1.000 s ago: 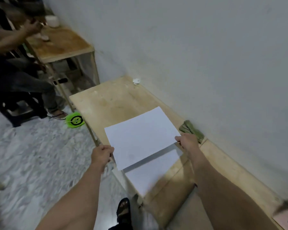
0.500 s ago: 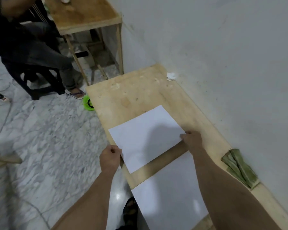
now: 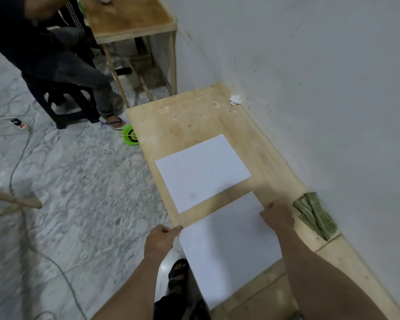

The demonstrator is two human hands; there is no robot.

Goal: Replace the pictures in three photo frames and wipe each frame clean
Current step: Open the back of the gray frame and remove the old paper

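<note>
Two white sheets lie on the long wooden table [image 3: 194, 116] by the wall. The far sheet [image 3: 203, 172] lies flat with no hand on it. The near sheet [image 3: 229, 250] hangs a little over the table's front edge. My left hand [image 3: 161, 239] pinches its far left corner with fingers curled. My right hand [image 3: 277, 215] grips its right edge near the far corner. A folded green cloth [image 3: 314, 213] lies against the wall, just right of my right hand.
A small white crumpled scrap [image 3: 236, 99] sits at the table's far end. Beyond stands a second wooden table [image 3: 134, 31], with a person on a black stool [image 3: 65, 105] beside it. A green disc [image 3: 129, 135], cables and a power strip [image 3: 19, 123] lie on the marble floor.
Both hands have let go of the far sheet, which now lies flat on the table. They have come back toward me and taken hold of the near sheet's far corners.
</note>
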